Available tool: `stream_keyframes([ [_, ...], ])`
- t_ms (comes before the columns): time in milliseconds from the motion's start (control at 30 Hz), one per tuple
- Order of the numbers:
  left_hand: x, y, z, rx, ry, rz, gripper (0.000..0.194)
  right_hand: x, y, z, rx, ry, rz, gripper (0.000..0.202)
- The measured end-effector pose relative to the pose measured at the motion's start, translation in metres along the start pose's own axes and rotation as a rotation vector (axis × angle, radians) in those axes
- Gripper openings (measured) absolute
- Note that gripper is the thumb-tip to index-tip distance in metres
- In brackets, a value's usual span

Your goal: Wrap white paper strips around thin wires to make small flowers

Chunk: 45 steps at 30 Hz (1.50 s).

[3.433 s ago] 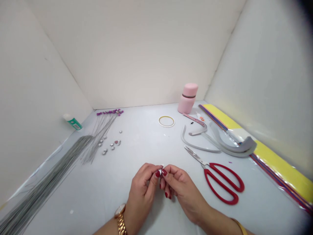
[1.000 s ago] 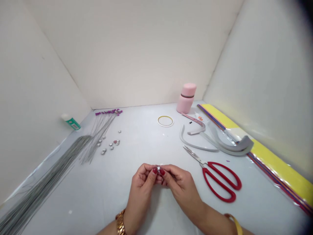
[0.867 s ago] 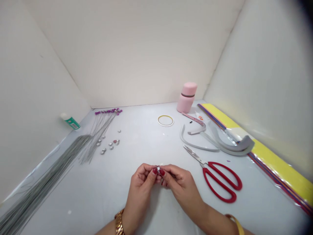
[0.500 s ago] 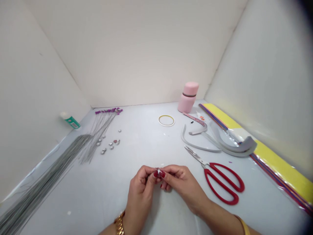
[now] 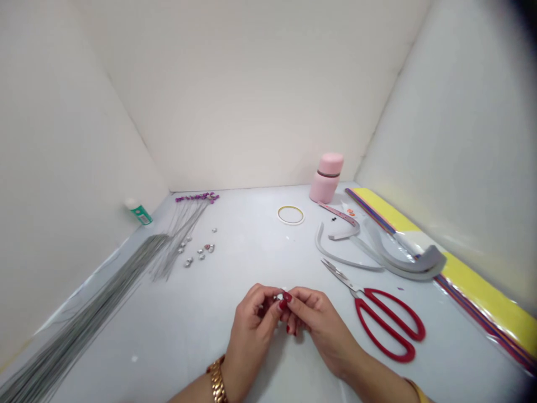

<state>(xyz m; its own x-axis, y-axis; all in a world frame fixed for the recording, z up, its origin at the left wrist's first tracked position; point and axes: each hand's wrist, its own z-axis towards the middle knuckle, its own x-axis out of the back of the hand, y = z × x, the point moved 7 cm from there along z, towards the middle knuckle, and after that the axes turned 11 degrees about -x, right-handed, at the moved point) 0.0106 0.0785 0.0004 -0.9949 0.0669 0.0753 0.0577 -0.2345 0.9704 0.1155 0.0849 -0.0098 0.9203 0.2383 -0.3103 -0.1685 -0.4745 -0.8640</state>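
Observation:
My left hand [image 5: 254, 322] and my right hand [image 5: 321, 319] meet low in the middle, above the white table. Both are closed, thumbs and fingertips pinching one small silver piece [image 5: 280, 297] between them. The piece is mostly covered by the fingers. Several similar small silver pieces [image 5: 201, 257] lie on the table to the left, one with a reddish spot. Red-handled scissors [image 5: 356, 291] rest right of my right hand, blades pointing away to the left.
At left lie a bundle of grey wires [image 5: 96, 302] and purple-tipped wires [image 5: 184, 224], near a green tube [image 5: 141, 214]. A tape ring [image 5: 290, 215], pink bottle [image 5: 326, 179], curled strips [image 5: 403, 266] and yellow sheets [image 5: 474, 274] stand or lie farther back and right.
The whole view has shifted, so things appear slightly lower and farther right. My hands stay together; the fingers have turned slightly, showing more of the silver piece.

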Motion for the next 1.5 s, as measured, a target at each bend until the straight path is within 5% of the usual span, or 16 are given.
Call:
stream_keyframes([
  [233, 0.009, -0.005, 0.004, 0.047, 0.125, -0.122, 0.014, -0.004, 0.002, 0.0, 0.003, 0.0, -0.173, 0.036],
  [367, 0.043, -0.007, 0.015, 0.03, 0.252, -0.081, 0.015, -0.006, 0.003, -0.002, 0.018, -0.001, -0.201, 0.033],
  [500, 0.077, -0.012, 0.015, 0.006, 0.426, -0.016, 0.041, -0.008, 0.003, -0.003, 0.038, -0.005, -0.251, 0.033],
  [800, 0.016, 0.008, -0.012, -0.132, 0.001, 0.272, 0.017, -0.01, 0.002, -0.003, 0.137, -0.017, -0.393, 0.028],
  [933, 0.021, 0.015, -0.011, -0.158, 0.03, 0.413, 0.032, -0.004, -0.005, -0.005, 0.199, 0.037, -0.337, 0.011],
  [1267, 0.031, 0.024, -0.011, -0.214, 0.162, 0.568, 0.015, 0.0, -0.01, -0.01, 0.346, 0.087, -0.477, 0.015],
  [1500, 0.032, 0.021, -0.007, -0.195, 0.175, 0.655, 0.024, 0.0, -0.003, -0.001, 0.378, 0.108, -0.609, 0.017],
])
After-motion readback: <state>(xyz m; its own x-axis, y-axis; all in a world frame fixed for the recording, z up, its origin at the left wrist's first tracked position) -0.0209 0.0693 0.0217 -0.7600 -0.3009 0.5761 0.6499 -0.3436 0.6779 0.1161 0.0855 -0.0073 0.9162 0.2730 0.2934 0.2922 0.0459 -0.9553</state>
